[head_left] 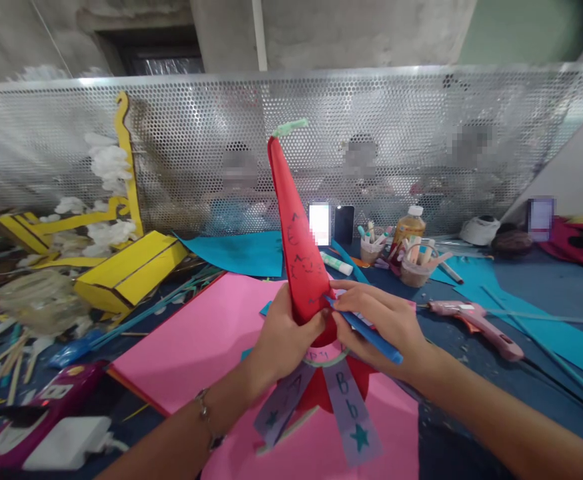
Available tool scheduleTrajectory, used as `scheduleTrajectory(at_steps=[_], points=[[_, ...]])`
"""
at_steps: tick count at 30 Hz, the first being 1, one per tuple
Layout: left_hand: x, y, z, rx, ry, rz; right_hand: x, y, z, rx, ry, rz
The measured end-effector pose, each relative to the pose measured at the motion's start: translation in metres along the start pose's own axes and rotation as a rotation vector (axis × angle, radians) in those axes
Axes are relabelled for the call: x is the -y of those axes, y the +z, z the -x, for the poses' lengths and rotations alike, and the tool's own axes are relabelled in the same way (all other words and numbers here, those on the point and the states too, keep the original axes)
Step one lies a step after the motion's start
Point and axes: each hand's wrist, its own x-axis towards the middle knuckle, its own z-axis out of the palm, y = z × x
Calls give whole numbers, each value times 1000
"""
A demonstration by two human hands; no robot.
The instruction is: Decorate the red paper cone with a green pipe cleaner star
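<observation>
A tall red paper cone stands in front of me, tipped with a curled green pipe cleaner and marked with dark drawn lines. My left hand is closed around its lower left side. In my right hand is a blue marker, its tip at the cone's lower right face. A pink band with writing circles the cone's base. Purple paper strips with letters and green stars hang from it. Beneath lies pink paper.
A pink glue gun lies to the right, its cord trailing. Cups of markers, a bottle and phones stand behind. Yellow cardboard pieces and a purple power strip are on the left. A perforated metal screen crosses the back.
</observation>
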Motion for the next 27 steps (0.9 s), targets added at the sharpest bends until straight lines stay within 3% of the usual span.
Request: scheduleTrajectory(at_steps=[9,18,27], points=[[2,0,-2,-7,-9,2,-3,3,3,9,8,-4],[-2,-3,-1,16,-24,86,-2,-4,0,-54,134,-76],[-2,-3,-2,-2,-38,111,-6,0,2,-29,73,-99]])
